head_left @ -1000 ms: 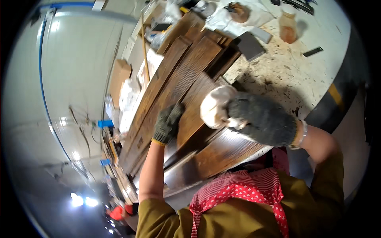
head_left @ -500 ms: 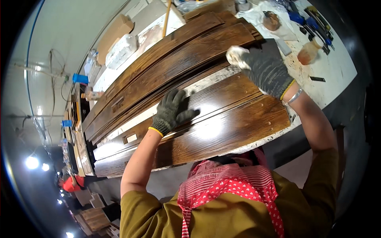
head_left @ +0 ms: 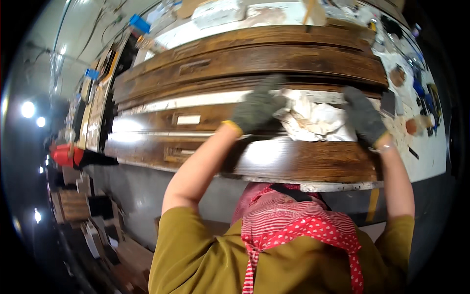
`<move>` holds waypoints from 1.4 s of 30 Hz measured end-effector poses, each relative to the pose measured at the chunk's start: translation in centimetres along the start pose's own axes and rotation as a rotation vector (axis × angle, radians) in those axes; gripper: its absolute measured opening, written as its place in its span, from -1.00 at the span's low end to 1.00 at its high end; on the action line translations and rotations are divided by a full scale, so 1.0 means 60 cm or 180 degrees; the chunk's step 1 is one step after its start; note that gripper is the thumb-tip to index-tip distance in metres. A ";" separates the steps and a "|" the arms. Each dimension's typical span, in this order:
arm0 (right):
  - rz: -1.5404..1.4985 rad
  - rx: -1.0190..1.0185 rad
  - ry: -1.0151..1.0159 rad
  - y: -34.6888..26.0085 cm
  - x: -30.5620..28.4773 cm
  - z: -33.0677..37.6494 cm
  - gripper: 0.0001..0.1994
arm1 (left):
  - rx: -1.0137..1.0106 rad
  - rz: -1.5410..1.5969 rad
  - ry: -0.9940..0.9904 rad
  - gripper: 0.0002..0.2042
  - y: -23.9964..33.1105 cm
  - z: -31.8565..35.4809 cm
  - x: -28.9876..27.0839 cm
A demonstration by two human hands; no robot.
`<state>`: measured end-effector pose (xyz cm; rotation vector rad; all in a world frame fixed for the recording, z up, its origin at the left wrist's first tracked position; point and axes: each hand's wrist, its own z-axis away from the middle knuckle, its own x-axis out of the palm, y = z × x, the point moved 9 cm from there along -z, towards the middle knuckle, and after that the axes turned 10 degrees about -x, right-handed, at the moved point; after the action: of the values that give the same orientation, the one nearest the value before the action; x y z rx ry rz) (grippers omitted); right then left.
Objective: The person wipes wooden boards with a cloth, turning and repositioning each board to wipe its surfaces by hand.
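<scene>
A crumpled white cloth [head_left: 316, 117] with brownish stains lies spread between my gloved hands, over the dark-stained wooden boards [head_left: 303, 159]. At its left edge is my left hand [head_left: 259, 105], in a dark grey knit glove with a yellow cuff. Its fingers stretch away from me, the thumb apart and close to the cloth. My right hand [head_left: 364, 116], gloved alike, is at the cloth's right edge and appears to grip it, though motion blurs the fingers. The boards lie side by side, and several have rectangular cut-outs toward the left.
Brown liquid shows in a bottle [head_left: 417, 125] on the white tabletop [head_left: 431, 159] at right, near blue-handled tools [head_left: 420, 90]. A plastic-wrapped bundle [head_left: 219, 13] sits beyond the boards. Far left, a person in red [head_left: 67, 154] stands beside another bench.
The cloth, bunched in my right hand before, now lies spread between both hands. My left hand has moved right toward it. The view has turned, showing more floor at left.
</scene>
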<state>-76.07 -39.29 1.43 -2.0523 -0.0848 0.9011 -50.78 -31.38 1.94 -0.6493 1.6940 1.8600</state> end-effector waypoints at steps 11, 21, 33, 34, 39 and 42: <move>0.2097 0.0910 -0.1607 0.123 0.003 0.079 -0.64 | 0.0402 -0.2661 -0.0265 -0.48 -0.145 0.084 -0.033; 0.2485 0.0976 -0.2189 -0.136 0.341 -0.098 -0.41 | 0.0557 -0.2152 0.0794 -0.78 -0.287 0.182 -0.303; 0.2680 0.1572 -0.2498 -0.103 0.365 -0.116 -0.34 | -0.1311 -0.3370 0.0402 -0.64 -0.867 0.426 -0.736; 0.2810 0.1648 -0.2625 -0.092 0.360 -0.108 -0.31 | -0.0342 -0.3423 0.0594 -0.63 -0.753 0.395 -0.732; 0.2630 0.2270 -0.3021 -0.105 0.394 -0.131 -0.28 | -0.0894 -0.1666 0.0670 -0.65 -0.677 0.320 -0.585; 0.2731 0.1779 -0.3087 -0.039 0.343 -0.082 -0.26 | 0.0267 -0.1761 0.0507 -0.51 -0.582 0.303 -0.495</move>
<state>-57.27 -33.62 -6.74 -0.9381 0.5056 2.0968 -5.20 -12.94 -2.18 -1.1225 1.4774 1.3688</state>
